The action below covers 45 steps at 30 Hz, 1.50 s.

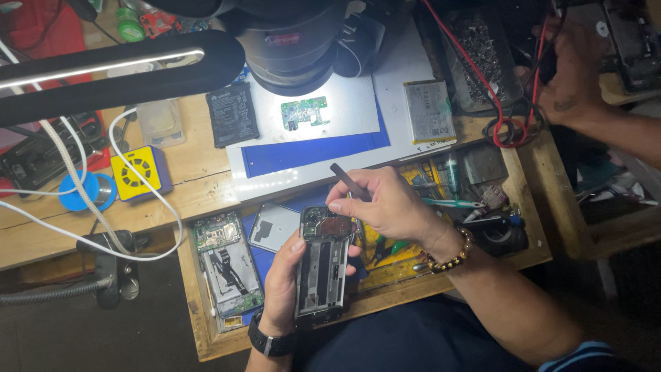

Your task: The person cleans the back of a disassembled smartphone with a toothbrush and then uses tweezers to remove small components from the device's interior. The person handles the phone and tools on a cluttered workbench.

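An opened smartphone (pixel 322 265) with its back cover removed is held in the left hand (pixel 284 286), above the open wooden drawer (pixel 200 324) at the front edge of the workbench (pixel 200 169). The phone is gripped from its left side, with the thumb laid on its upper left edge. Its long axis is nearly vertical in the view, slightly tilted; the camera end is pointed away from the person, toward the bench, and the lower end is directed toward the lap. The inner side is turned up to the camera.

A thin dark tool (pixel 350 182), probably tweezers or a spudger, is pinched in the fingers of the right hand (pixel 385 203). The tool is slanted, with its free end up and to the left; its lower tip is hidden by the fingers near the top of the phone.

A second disassembled phone (pixel 227 269) is laid in the drawer, just left of the held one. A green circuit board (pixel 304 114) is placed under the microscope (pixel 289 45), and a phone battery (pixel 428 110) is seen to its right. Another person's hand (pixel 571 69) is seen at the upper right.
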Available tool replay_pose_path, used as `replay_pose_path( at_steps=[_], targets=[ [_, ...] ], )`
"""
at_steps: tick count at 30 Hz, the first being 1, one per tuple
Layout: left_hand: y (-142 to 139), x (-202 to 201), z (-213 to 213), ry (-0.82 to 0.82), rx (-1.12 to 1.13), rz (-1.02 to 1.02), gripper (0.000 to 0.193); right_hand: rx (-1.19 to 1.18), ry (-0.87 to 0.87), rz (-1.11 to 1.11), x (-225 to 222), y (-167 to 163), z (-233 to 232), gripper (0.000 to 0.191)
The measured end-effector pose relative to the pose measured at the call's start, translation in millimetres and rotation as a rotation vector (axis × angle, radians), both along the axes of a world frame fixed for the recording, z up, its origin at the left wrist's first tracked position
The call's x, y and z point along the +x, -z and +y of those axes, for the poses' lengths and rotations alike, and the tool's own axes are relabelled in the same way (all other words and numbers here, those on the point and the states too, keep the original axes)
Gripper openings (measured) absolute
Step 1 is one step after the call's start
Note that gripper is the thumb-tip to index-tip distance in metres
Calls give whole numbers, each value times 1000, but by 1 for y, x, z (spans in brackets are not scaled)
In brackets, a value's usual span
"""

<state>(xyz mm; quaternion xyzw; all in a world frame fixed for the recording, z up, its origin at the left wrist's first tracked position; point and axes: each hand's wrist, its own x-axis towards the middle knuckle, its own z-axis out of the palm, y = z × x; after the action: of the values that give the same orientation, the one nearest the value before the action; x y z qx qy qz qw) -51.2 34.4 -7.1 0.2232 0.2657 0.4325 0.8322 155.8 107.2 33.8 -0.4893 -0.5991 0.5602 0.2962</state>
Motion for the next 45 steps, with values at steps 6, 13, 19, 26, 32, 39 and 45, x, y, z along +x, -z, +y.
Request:
replay_pose_path(
  at_steps=[6, 13, 19, 26, 32, 39, 45],
  targets=[
    [2, 0, -1, 4, -8, 13, 60, -39, -62, -7, 2, 0, 4, 15],
    [-2, 3, 0, -3, -37, -16, 59, 180, -22, -155, -5, -8, -6, 15],
    [-5, 4, -1, -67, -55, -38, 60, 23, -24, -64, -2, -10, -3, 14],
    [-2, 3, 0, -16, 11, -68, 59, -62, -18, -38, 1, -2, -1, 14],
    [3, 1, -5, -4, -68, -166, 57, -46, -10, 4, 3, 3, -4, 17],
    [10, -3, -4, 31, -197, -335, 61, 2, 5, -64, 0, 2, -1, 18],
    [10, -1, -5, 28, -120, -332, 58, -88, 27, -112, -6, -2, -4, 15]
  ],
)
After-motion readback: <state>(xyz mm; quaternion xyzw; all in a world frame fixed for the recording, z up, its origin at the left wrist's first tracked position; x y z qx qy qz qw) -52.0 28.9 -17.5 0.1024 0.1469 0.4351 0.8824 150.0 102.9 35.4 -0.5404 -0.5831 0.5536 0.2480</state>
